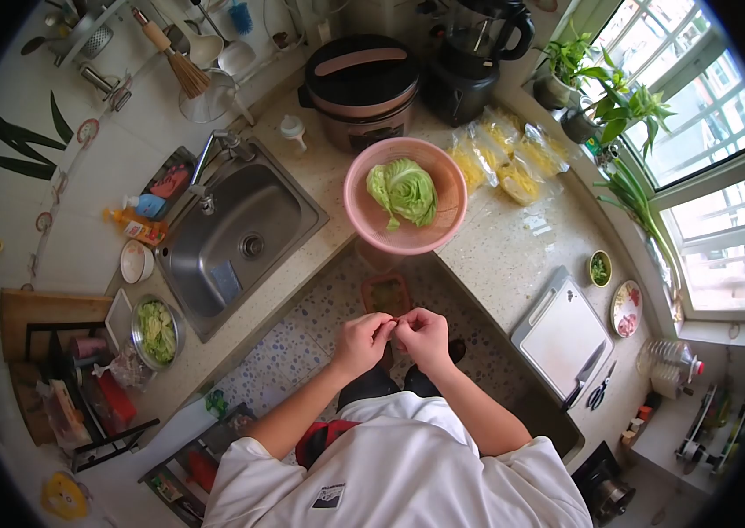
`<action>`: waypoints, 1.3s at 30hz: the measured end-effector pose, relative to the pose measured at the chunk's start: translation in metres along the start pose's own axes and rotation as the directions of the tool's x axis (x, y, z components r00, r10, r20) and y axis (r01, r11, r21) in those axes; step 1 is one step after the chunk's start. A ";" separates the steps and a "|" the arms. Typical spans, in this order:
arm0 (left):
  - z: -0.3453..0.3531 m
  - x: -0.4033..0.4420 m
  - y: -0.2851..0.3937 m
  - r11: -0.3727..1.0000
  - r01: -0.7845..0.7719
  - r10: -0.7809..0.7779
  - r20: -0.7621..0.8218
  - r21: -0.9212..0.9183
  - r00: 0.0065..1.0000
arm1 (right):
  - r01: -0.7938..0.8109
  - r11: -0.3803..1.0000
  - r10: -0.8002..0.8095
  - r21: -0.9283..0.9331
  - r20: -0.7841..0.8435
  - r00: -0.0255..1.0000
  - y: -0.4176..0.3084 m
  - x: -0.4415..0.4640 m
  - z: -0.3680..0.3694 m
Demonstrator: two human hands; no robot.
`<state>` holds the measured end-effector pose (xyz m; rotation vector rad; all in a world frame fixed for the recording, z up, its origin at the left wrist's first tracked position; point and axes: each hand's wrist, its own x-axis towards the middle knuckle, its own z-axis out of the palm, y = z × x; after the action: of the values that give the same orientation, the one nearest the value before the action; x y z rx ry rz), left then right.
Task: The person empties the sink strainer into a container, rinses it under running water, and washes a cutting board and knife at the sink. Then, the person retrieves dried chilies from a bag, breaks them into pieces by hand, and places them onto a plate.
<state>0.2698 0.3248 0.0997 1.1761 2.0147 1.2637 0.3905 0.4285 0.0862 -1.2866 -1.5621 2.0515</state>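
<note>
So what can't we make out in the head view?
- Head view: what, if anything, is pinched between the left hand and right hand; the fingers cover it.
- Head view: the bottom of the pink basin under the lettuce; the lettuce blocks it.
- Head view: the lettering on the orange bottle; too small.
- Head view: the words on the shirt patch; too small.
</note>
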 end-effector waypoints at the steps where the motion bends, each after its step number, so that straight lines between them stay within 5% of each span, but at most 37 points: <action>1: 0.003 -0.002 -0.002 1.000 0.021 -0.021 -0.011 -0.013 1.000 | -0.068 0.992 0.070 0.107 -0.015 0.997 0.002 0.000 0.003; 5: 0.006 -0.008 -0.009 0.998 0.033 -0.035 -0.049 -0.047 0.998 | -0.166 0.917 0.172 0.364 0.016 0.985 0.012 0.000 0.010; 8: 0.002 -0.010 -0.014 1.000 0.002 -0.002 -0.017 0.012 1.000 | -0.167 0.956 0.157 0.241 0.060 0.986 0.020 0.003 0.008; 9: -0.001 -0.008 -0.017 0.999 -0.021 0.021 0.014 0.037 1.000 | -0.018 1.000 0.015 0.025 0.116 0.993 0.018 0.006 0.001; 11: -0.009 -0.008 -0.025 0.994 -0.066 0.059 0.081 0.087 0.995 | 0.315 0.878 -0.207 -0.361 0.307 0.929 0.007 0.013 -0.014; 15: -0.016 -0.008 -0.020 0.992 -0.055 0.035 0.172 0.114 0.984 | 0.592 0.630 -0.409 -0.502 0.434 0.803 -0.004 0.012 -0.015; 18: -0.019 -0.006 -0.023 0.993 -0.021 -0.004 0.215 0.113 0.977 | 0.622 0.578 -0.413 -0.529 0.468 0.781 -0.005 0.012 -0.014; 21: -0.016 -0.008 -0.022 0.995 -0.020 0.000 0.204 0.093 0.979 | 0.617 0.524 -0.413 -0.587 0.458 0.787 -0.001 0.009 -0.012; 24: -0.009 -0.008 -0.014 0.998 -0.048 0.043 0.097 0.051 0.994 | 0.557 0.696 -0.490 -0.454 0.267 0.830 -0.002 0.002 -0.005; 28: -0.006 -0.007 -0.010 0.998 -0.041 0.042 0.004 -0.056 0.999 | 0.099 0.989 -0.096 -0.106 0.033 0.995 0.011 0.003 0.004; 31: -0.007 -0.010 -0.012 0.978 0.053 -0.044 0.049 -0.199 0.998 | -0.196 0.898 0.218 0.394 -0.011 0.976 0.018 0.017 -0.008; 36: -0.013 -0.006 -0.033 0.800 0.366 -0.299 0.213 -0.475 0.930 | -0.162 0.983 0.171 -0.088 0.110 0.979 0.046 0.019 -0.027; 39: -0.011 -0.004 -0.040 0.734 0.440 -0.357 0.257 -0.518 0.898 | -0.057 0.894 0.094 -0.445 0.061 0.994 0.059 0.024 -0.027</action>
<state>0.2473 0.3081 0.0693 0.4885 1.5053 1.3642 0.4142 0.4388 0.0219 -1.4421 -2.1412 1.8725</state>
